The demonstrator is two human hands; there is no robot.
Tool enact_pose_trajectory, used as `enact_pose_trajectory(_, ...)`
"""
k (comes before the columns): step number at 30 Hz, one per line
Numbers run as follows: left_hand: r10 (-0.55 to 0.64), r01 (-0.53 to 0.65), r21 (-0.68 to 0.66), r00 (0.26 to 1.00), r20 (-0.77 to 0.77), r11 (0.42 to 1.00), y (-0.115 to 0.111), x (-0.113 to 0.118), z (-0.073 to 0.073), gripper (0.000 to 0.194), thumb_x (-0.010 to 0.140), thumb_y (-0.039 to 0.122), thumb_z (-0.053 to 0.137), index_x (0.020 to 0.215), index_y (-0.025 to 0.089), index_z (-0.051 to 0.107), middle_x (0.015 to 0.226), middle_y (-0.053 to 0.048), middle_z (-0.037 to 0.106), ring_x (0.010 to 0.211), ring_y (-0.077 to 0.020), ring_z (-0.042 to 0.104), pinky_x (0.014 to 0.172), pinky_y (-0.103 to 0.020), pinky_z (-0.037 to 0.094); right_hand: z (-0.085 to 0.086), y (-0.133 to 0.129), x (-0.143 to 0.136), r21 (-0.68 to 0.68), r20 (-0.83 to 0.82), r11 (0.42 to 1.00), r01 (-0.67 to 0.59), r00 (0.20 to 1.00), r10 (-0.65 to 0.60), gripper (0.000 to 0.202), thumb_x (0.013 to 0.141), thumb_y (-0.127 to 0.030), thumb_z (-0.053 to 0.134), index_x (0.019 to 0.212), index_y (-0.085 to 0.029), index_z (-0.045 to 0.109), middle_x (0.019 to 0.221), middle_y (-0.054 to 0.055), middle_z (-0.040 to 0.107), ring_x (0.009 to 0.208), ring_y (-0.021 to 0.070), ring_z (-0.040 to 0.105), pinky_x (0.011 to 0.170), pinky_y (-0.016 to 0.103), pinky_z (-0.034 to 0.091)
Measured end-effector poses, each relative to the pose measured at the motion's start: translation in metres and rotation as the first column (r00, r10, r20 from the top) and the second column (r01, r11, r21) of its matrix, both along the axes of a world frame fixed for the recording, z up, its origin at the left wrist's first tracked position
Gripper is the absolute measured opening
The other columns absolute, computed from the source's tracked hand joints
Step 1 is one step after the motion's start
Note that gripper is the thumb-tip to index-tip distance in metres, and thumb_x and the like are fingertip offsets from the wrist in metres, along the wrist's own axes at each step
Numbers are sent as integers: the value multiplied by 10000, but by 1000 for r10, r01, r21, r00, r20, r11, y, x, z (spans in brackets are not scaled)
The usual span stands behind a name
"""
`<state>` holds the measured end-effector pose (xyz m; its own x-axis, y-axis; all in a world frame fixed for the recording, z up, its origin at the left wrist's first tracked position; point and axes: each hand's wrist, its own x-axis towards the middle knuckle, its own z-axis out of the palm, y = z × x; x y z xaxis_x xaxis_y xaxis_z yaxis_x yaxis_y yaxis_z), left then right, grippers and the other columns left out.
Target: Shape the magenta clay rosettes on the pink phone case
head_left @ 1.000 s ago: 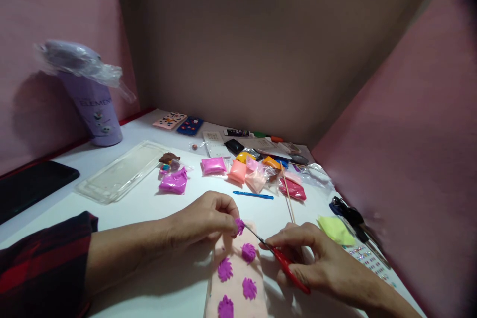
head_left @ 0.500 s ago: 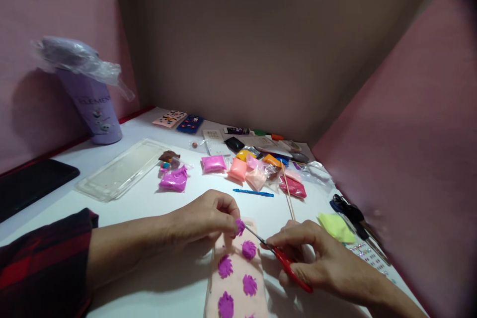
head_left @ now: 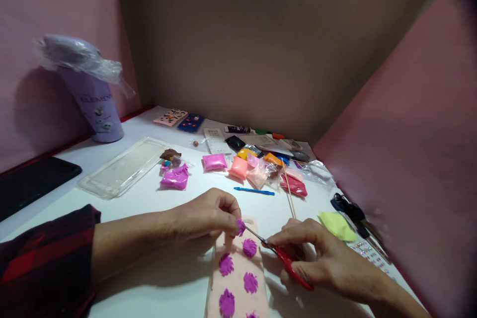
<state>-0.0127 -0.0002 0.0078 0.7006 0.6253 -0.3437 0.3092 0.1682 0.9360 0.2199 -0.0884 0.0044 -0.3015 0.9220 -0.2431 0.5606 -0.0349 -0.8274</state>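
Purple clay flower (head_left: 241,228) pinched in our left hand (head_left: 208,214)
Our right hand (head_left: 307,243) curls round scissors (head_left: 294,269); left packet (head_left: 181,182) holds clay (head_left: 172,178).

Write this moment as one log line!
left hand: pinching purple clay piece | right hand: holding red-handled scissors | nearby: peach phone case

A purple tumbler (head_left: 95,114), topped with clear plastic (head_left: 80,59), stands well beyond and left of the left hand (head_left: 208,214), a black phone (head_left: 40,181) lying nearer; yellow paper (head_left: 337,227) and gem stickers (head_left: 372,254) rest right of the right hand (head_left: 315,253).
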Motion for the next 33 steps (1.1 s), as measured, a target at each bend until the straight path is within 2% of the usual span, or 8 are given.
enact_pose_trajectory(10, -18, 19, 32, 999, -27, 999, 2, 0, -3, 114, 568, 211, 611, 657, 142, 592, 462, 42, 474, 411, -72, 327, 380, -217, 188, 2, 0, 1, 5, 17, 1000, -9, 1000, 9, 283, 671, -112, 644, 921, -206, 737, 669, -11, 601, 658, 132, 516, 593, 220, 399)
enact_pose_trajectory(16, -34, 35, 38, 999, -40, 999, 3, -1, -5, 119, 584, 229, 613, 668, 148, 588, 498, 29, 506, 415, -75, 333, 383, -223, 201, 3, -1, 4, 9, 5, 1000, -19, 1000, 19, 322, 684, -148, 657, 993, -219, 717, 717, 0, 613, 723, 155, 533, 606, 223, 413)
enact_pose_trajectory(23, -39, 43, 61, 998, -58, 997, 1, 0, -3, 120, 566, 218, 619, 655, 142, 591, 582, -9, 596, 504, -105, 448, 441, -220, 276, 8, -2, 1, -48, 56, 999, -5, 998, 8, 357, 682, -128, 659, 1022, -228, 700, 762, 6, 619, 808, 175, 535, 660, 230, 433)
enact_pose_trajectory(27, -48, 53, 62, 995, -82, 997, 1, 0, -1, 125, 567, 230, 622, 656, 147, 590, 576, -4, 600, 501, -108, 453, 444, -222, 278, 10, -3, -2, -47, 108, 999, 24, 994, -19, 367, 652, -102, 673, 990, -241, 709, 792, -1, 624, 824, 177, 538, 694, 236, 440)
enact_pose_trajectory(33, -58, 62, 45, 995, -84, 997, 1, 0, 0, 125, 561, 216, 615, 663, 146, 597, 596, -19, 624, 548, -137, 519, 464, -227, 303, 14, -3, -4, -21, 88, 1000, 3, 996, -1, 348, 664, -119, 660, 981, -251, 716, 746, -2, 620, 771, 178, 546, 651, 239, 446)
